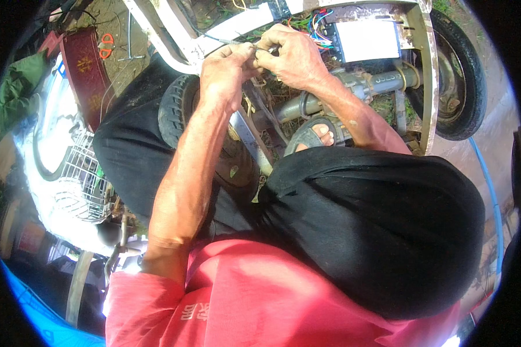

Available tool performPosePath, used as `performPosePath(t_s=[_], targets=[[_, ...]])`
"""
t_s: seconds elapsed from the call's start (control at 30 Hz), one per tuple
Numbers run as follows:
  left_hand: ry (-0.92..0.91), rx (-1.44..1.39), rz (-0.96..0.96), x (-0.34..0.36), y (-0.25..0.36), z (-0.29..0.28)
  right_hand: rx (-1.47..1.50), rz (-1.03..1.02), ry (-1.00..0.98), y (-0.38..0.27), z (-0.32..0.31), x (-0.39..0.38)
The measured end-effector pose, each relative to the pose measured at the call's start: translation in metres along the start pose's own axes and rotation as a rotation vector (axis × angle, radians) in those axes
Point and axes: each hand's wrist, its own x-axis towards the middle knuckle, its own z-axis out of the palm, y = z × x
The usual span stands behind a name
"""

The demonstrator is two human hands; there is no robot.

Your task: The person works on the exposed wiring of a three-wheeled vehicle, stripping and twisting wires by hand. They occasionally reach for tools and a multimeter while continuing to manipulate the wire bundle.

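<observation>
My left hand and my right hand meet fingertip to fingertip above a white metal vehicle frame. A thin grey wire runs into the fingers of my left hand, which are closed on it. The fingers of my right hand are pinched close beside, on what looks like the dark end of the same wire; the exact joint is hidden by the fingers. Right of my hands sits a flat silver-white box, with a bundle of coloured wires coming out of its left side.
Below the box lies a grey axle tube, with wheels at the right and left. Orange-handled scissors, a T-handled tool and a dark red case lie upper left. A white wire basket and blue hose flank me.
</observation>
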Motion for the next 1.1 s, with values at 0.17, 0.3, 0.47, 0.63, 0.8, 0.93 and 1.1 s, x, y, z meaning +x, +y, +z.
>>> performPosePath(t_s=[0.17, 0.3, 0.47, 0.63, 0.8, 0.93, 1.1], targets=[[-0.062, 0.162, -0.012, 0.004, 0.005, -0.007, 0.052, 0.009, -0.008, 0.003, 0.002, 0.001], [-0.040, 0.273, 0.004, 0.003, 0.008, -0.005, 0.052, 0.014, -0.017, 0.008, 0.003, 0.002], [0.006, 0.378, -0.011, -0.001, 0.010, -0.004, 0.045, 0.025, -0.027, 0.007, 0.003, 0.002], [0.013, 0.276, -0.056, 0.001, 0.009, -0.004, 0.048, 0.005, -0.043, 0.008, 0.003, 0.003], [0.006, 0.185, -0.238, 0.012, 0.010, -0.007, 0.049, -0.039, -0.043, 0.011, 0.004, 0.003], [-0.055, 0.140, -0.290, 0.013, 0.016, -0.011, 0.036, -0.056, -0.042, 0.009, 0.001, 0.003], [-0.139, 0.087, -0.228, 0.019, 0.008, -0.020, 0.066, -0.042, -0.072, 0.011, -0.001, 0.003]])
